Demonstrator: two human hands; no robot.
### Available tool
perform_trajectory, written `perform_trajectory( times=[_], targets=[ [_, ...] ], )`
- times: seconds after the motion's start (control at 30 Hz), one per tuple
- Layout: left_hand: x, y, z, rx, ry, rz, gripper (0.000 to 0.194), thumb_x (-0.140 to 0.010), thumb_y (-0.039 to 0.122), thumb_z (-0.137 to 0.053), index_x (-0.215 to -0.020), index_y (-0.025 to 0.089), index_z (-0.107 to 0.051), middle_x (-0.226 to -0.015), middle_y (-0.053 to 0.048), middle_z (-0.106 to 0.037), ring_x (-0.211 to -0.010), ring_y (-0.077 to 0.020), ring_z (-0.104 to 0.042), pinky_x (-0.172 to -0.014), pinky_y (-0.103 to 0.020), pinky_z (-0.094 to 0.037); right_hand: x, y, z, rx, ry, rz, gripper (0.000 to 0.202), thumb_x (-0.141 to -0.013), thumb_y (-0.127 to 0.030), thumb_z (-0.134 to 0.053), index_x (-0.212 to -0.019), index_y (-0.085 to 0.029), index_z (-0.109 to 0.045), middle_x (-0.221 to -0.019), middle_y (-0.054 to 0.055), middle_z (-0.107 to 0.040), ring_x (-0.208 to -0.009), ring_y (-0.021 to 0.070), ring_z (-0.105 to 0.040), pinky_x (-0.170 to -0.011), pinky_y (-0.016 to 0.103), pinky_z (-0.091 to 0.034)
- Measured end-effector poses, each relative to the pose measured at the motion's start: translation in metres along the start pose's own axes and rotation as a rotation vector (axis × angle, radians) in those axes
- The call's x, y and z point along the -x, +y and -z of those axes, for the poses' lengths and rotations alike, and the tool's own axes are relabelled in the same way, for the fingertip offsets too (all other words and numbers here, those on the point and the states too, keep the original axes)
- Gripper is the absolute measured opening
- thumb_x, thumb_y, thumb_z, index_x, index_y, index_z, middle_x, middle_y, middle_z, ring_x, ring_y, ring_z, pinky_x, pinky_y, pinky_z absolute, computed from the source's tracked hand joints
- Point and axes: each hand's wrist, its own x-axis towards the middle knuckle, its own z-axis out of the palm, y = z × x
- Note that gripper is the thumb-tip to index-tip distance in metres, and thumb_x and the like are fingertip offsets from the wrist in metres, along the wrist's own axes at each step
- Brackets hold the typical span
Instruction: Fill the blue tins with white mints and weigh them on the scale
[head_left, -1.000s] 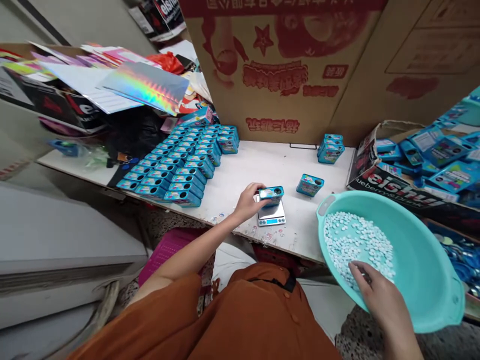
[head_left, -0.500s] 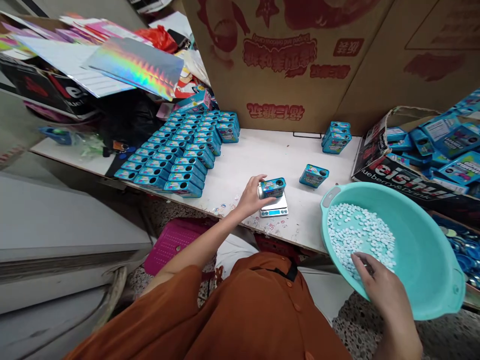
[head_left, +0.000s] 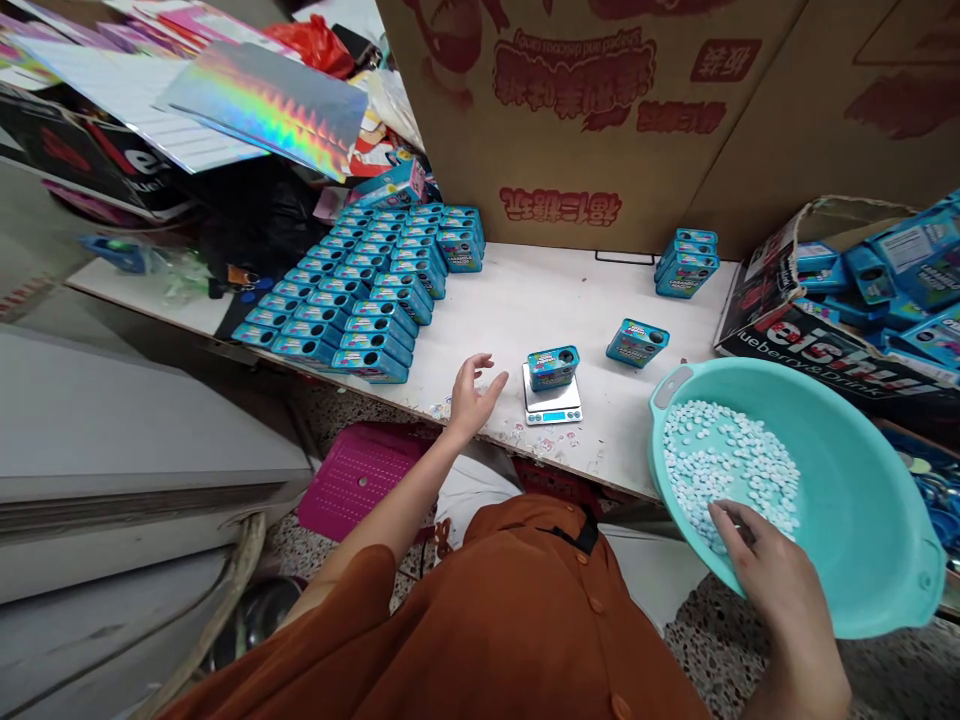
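A blue candy tin (head_left: pixel 553 368) with a dark round opening in its top stands on a small silver scale (head_left: pixel 553 412) with a lit display. My left hand (head_left: pixel 471 400) is to the left of the scale, empty, its thumb and fingers spread. My right hand (head_left: pixel 772 565) hangs over the near side of a turquoise basin (head_left: pixel 847 480). Its fingers are curled toward the thumb above the small white candies (head_left: pixel 701 465); whatever they hold is hidden. Another blue tin (head_left: pixel 637 343) stands right of the scale.
Rows of blue tins (head_left: pixel 360 290) stand at the left of the white table. A few more tins (head_left: pixel 686 264) are near the large cardboard box (head_left: pixel 562 130). At right, an open carton (head_left: pixel 825 350) holds more tins. A pink stool (head_left: pixel 360 480) is below the table.
My left hand has let go of the tin on the scale and drawn back to the left, opening. My right hand stays in nearly the same place over the basin. The view has shifted slightly.
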Motion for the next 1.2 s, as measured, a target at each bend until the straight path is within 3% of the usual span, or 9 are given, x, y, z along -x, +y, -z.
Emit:
perform_trajectory(
  times=[0.4, 0.6, 0.77, 0.87, 0.97, 1.1, 1.2],
  targets=[
    [0.000, 0.008, -0.005, -0.018, -0.021, -0.059, 0.032, -0.086, 0.042, -0.060, -0.110, 0.021, -0.056, -0.108, -0.007, -0.063, -0.107, -0.0203, -0.059, -0.095, -0.038, -0.047, 0.001, 0.001, 0.000, 0.033, -0.010, 0.014, 0.050, -0.085, -0.062, -0.035, -0.105, -0.028, -0.065, -0.112, 0.006, -0.069, -0.088, 0.0270, -0.064, -0.061, 0.031, -0.044],
    [0.001, 0.009, -0.006, -0.015, -0.032, -0.068, 0.033, -0.085, 0.042, -0.061, -0.110, 0.022, -0.056, -0.109, -0.007, -0.062, -0.107, -0.0200, -0.059, -0.095, -0.038, -0.046, -0.010, 0.005, -0.004, 0.011, -0.071, 0.100, 0.047, -0.084, -0.061, -0.040, -0.103, -0.027, -0.066, -0.114, 0.005, -0.068, -0.095, 0.0260, -0.064, -0.069, 0.031, -0.046],
    [-0.001, 0.010, -0.030, -0.058, -0.151, -0.093, 0.068, -0.067, 0.041, -0.079, -0.124, 0.022, -0.049, -0.120, -0.010, -0.059, -0.117, -0.0257, -0.054, -0.096, -0.041, -0.046, -0.019, 0.000, -0.006, 0.019, -0.096, 0.165, 0.045, -0.087, -0.057, -0.041, -0.106, -0.025, -0.066, -0.114, 0.007, -0.069, -0.098, 0.0267, -0.064, -0.076, 0.033, -0.046],
    [-0.006, 0.016, -0.048, -0.031, -0.208, -0.064, 0.047, -0.072, 0.039, -0.075, -0.112, 0.021, -0.056, -0.106, -0.007, -0.064, -0.103, -0.0246, -0.060, -0.088, -0.040, -0.049, -0.019, -0.005, -0.009, -0.002, -0.069, 0.166, 0.043, -0.088, -0.055, -0.040, -0.105, -0.024, -0.066, -0.111, 0.007, -0.070, -0.096, 0.0267, -0.064, -0.075, 0.033, -0.046],
    [-0.013, 0.047, -0.052, 0.030, -0.201, -0.144, 0.030, -0.080, 0.035, -0.067, -0.105, 0.022, -0.058, -0.099, -0.005, -0.064, -0.094, -0.0210, -0.062, -0.084, -0.036, -0.050, -0.015, -0.011, -0.009, -0.046, -0.059, 0.171, 0.039, -0.089, -0.051, -0.041, -0.103, -0.026, -0.067, -0.108, 0.006, -0.070, -0.093, 0.0249, -0.065, -0.072, 0.031, -0.045],
    [-0.019, 0.124, -0.049, 0.065, -0.204, -0.451, 0.032, -0.080, 0.034, -0.068, -0.109, 0.024, -0.059, -0.105, -0.005, -0.063, -0.100, -0.0216, -0.060, -0.090, -0.036, -0.049, -0.012, -0.016, -0.005, -0.102, -0.093, 0.169, 0.040, -0.091, -0.049, -0.039, -0.105, -0.024, -0.067, -0.106, 0.007, -0.070, -0.090, 0.0240, -0.064, -0.069, 0.029, -0.042],
    [-0.017, 0.171, -0.064, 0.083, -0.339, -0.646, 0.036, -0.081, 0.033, -0.069, -0.114, 0.026, -0.059, -0.111, -0.005, -0.063, -0.107, -0.0231, -0.059, -0.096, -0.039, -0.048, -0.011, -0.019, -0.002, -0.092, -0.091, 0.178, 0.039, -0.093, -0.045, -0.039, -0.105, -0.021, -0.066, -0.108, 0.009, -0.069, -0.092, 0.0246, -0.063, -0.070, 0.029, -0.040]
  ],
)
